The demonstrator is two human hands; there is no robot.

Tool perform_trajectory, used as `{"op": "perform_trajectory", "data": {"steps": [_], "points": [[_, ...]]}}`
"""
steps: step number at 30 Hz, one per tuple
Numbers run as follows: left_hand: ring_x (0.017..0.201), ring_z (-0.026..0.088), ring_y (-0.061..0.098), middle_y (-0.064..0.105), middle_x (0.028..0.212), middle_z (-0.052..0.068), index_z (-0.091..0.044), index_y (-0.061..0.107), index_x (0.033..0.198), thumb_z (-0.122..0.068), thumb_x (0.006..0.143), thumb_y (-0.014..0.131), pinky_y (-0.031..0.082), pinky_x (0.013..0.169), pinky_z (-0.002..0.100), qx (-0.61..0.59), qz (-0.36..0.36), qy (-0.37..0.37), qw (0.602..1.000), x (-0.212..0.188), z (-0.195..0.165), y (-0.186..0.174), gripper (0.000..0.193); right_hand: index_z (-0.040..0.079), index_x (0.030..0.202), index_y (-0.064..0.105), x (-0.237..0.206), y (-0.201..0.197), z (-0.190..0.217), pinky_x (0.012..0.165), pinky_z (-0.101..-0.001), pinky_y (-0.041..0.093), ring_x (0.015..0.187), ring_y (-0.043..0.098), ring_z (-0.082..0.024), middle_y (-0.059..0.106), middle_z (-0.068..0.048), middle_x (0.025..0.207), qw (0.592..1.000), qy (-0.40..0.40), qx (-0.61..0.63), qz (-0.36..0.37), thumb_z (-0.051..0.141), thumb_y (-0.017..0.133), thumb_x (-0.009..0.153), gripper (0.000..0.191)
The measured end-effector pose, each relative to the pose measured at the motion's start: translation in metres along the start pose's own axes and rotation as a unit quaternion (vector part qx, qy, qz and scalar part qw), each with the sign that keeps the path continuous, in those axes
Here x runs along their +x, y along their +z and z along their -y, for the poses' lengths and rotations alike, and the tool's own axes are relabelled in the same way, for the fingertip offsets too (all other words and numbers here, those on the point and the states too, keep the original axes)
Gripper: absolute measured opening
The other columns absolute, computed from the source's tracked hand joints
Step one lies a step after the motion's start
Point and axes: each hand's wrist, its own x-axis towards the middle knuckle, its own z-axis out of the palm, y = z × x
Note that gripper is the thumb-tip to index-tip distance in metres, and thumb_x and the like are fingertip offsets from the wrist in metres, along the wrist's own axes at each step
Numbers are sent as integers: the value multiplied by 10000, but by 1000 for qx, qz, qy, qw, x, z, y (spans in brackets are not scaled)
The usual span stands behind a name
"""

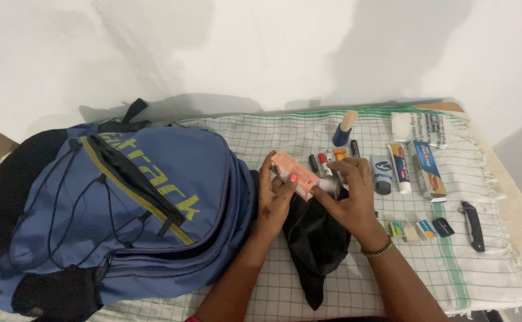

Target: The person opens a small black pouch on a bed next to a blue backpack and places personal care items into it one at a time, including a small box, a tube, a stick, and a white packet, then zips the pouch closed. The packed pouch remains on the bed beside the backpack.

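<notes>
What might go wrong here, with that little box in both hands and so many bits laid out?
1. The orange box is pinched between the left hand and right hand above the black pouch; a slip would likely drop it there.
2. The upright shaving brush could topple if the cloth is tugged.
3. The folded knife lies near the edge and could slide off.

1. The place looked like a room in a home: a plain white wall (pixel 261 48) stood behind a surface spread with a checked cloth (pixel 487 262).
2. A blue backpack (pixel 124 203) lay on it.
3. Personal toiletries were laid out: a shaving brush (pixel 345 128), toothpaste tube (pixel 399 167), small soaps (pixel 413 229).
</notes>
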Motion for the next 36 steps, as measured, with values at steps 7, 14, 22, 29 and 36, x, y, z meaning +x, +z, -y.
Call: {"op": "perform_trajectory", "data": {"steps": [7,14,22,29,36], "points": [[1330,259,528,474,1459,166,-70,214,1606,-130,993,675,506,1068,376,-7,27,29,999,-4,4,-1,769,45,1205,619,-2,0,3,799,-318,523,969,605,-203,574,-114,1184,999,13,46,6,92,868,744,526],[1243,237,562,501,1405,159,-86,281,1564,-147,936,698,512,1016,367,-12,-31,-43,999,-2,-4,3,756,52,1174,604,-6,8,0,636,-260,500,783,607,-128,611,-71,1083,993,64,98,16,82,854,802,450],[1247,230,579,541,1383,155,-44,330,1525,-207,942,719,486,1068,355,-62,-89,-22,994,0,-4,-1,720,31,1271,615,-4,-1,4,715,-260,494,812,570,-149,619,-102,1166,989,12,145,38,55,758,884,413],[1266,257,567,563,1361,177,-113,240,1569,-156,915,742,474,1066,371,-56,-71,-32,995,-1,4,4,826,31,1174,684,-4,3,7,713,-264,539,836,674,-143,671,-111,1175,990,39,131,40,30,704,928,246],[1360,275,504,467,1460,178,-118,195,1578,-82,897,756,468,1124,406,-19,-33,-10,999,-4,0,5,883,27,1188,677,-1,0,5,740,-276,554,860,680,-177,689,-129,1152,997,30,75,7,36,712,946,245]]}}
